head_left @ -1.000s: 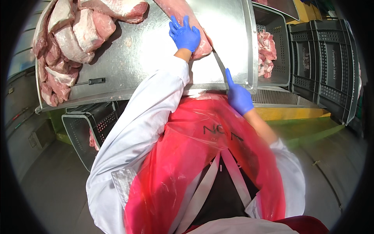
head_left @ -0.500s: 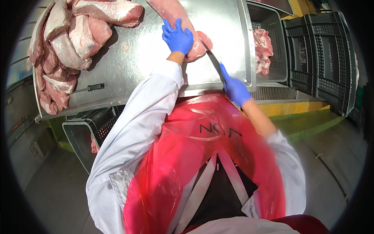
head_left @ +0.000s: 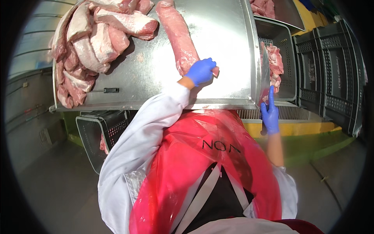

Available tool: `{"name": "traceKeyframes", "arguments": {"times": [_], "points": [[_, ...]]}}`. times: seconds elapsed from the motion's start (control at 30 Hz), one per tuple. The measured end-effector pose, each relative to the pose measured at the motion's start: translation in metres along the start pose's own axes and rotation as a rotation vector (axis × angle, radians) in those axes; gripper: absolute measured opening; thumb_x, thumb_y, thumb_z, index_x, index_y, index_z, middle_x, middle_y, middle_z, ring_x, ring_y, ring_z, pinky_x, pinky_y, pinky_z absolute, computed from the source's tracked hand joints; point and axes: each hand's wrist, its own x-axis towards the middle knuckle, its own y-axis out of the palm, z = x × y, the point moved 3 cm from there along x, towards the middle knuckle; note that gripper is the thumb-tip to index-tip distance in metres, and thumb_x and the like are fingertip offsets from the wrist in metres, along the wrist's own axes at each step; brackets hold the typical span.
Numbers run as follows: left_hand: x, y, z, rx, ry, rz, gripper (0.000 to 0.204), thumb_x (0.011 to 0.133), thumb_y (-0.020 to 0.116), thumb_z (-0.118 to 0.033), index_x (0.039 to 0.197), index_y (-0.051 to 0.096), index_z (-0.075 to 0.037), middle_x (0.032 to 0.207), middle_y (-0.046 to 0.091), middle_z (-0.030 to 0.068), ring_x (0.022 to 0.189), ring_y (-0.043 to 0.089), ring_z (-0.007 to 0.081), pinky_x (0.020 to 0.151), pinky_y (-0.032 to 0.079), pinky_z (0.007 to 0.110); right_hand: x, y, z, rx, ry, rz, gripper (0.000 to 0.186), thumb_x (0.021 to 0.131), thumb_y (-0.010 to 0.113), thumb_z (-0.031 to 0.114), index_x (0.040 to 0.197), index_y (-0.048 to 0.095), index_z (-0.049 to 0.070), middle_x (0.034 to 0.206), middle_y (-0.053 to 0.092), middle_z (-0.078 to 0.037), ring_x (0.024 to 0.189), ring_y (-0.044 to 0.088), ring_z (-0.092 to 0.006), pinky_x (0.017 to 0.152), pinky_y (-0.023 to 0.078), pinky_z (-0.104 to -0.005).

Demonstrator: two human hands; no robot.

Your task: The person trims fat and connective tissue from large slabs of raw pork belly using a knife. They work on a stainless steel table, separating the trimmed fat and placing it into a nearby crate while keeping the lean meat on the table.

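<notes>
A long pork loin [head_left: 176, 37] lies on the steel table [head_left: 230, 46], running from the far edge toward me. At its near end my left hand [head_left: 200, 73], in a blue glove, is closed around a small piece of meat [head_left: 216, 71] that pokes out past the fingers. My right hand [head_left: 270, 117], gloved too, grips a knife [head_left: 265, 74] just beyond the table's right edge, its index finger stretched forward. The blade points away from me, beside the meat pieces [head_left: 275, 64] in the dark crate; my hand hides most of the handle.
Several large cuts of pork [head_left: 103, 43] are heaped at the table's left, with a dark-handled tool [head_left: 111, 90] next to them. A dark crate [head_left: 289, 58] stands against the table's right side, stacked crates [head_left: 329, 70] farther right. Another crate [head_left: 89, 138] sits below the front edge.
My right hand has carried the knife from the loin's end rightward to the crate. My left hand, earlier spread on the loin, has come nearer and closed on a small piece. The view has shifted.
</notes>
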Motion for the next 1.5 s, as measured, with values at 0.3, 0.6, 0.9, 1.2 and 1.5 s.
{"name": "traceKeyframes", "arguments": {"times": [0.3,0.6,0.9,1.2,1.5], "points": [[-0.379,-0.304,0.044,0.511,-0.670,-0.878,0.022,0.081,0.051,0.004,0.099,0.064,0.002,0.085,0.065,0.0137,0.080,0.063,0.0262,0.078,0.051,0.037,0.044,0.022,-0.007,-0.027,-0.155,0.140,0.084,0.091,0.053,0.003,0.163,0.015,0.025,0.066,0.052,-0.011,0.059,0.051,-0.0186,0.064,0.049,-0.0330],[-0.221,-0.189,0.119,0.411,-0.643,-0.655,0.078,0.073,0.084,-0.029,0.137,0.051,0.000,0.132,0.056,0.0267,0.121,0.055,0.0409,0.100,0.047,0.049,0.096,0.040,0.024,-0.076,-0.322,0.210,0.082,0.092,0.055,0.007,0.163,0.018,0.024,0.065,0.058,-0.019,0.056,0.058,-0.0280,0.064,0.050,-0.0393],[0.112,-0.091,0.122,0.342,-1.035,-0.372,0.108,0.075,0.082,-0.043,0.149,0.018,0.000,0.143,0.039,0.0262,0.126,0.048,0.0406,0.100,0.046,0.046,0.061,0.004,0.023,-0.066,-0.266,0.083,0.081,0.091,0.056,0.005,0.163,0.019,0.019,0.065,0.051,-0.014,0.057,0.050,-0.0209,0.064,0.048,-0.0350],[0.008,-0.145,0.171,-1.546,-0.475,-0.091,0.055,0.081,0.061,-0.006,0.136,0.055,-0.002,0.124,0.066,0.0142,0.106,0.066,0.0283,0.098,0.053,0.043,-0.037,-0.016,-0.055,0.088,0.111,-0.138,0.082,0.090,0.055,-0.003,0.162,0.021,0.016,0.070,0.058,-0.013,0.057,0.050,-0.0214,0.061,0.047,-0.0339],[0.053,-0.078,0.076,0.391,-0.584,-0.097,0.117,0.070,0.082,-0.043,0.154,0.018,0.007,0.146,0.040,0.0315,0.129,0.048,0.0477,0.109,0.041,0.053,0.009,-0.010,-0.038,0.102,0.049,-0.048,0.082,0.092,0.053,0.005,0.163,0.016,0.021,0.071,0.056,-0.015,0.055,0.049,-0.0178,0.056,0.043,-0.0327]]}}
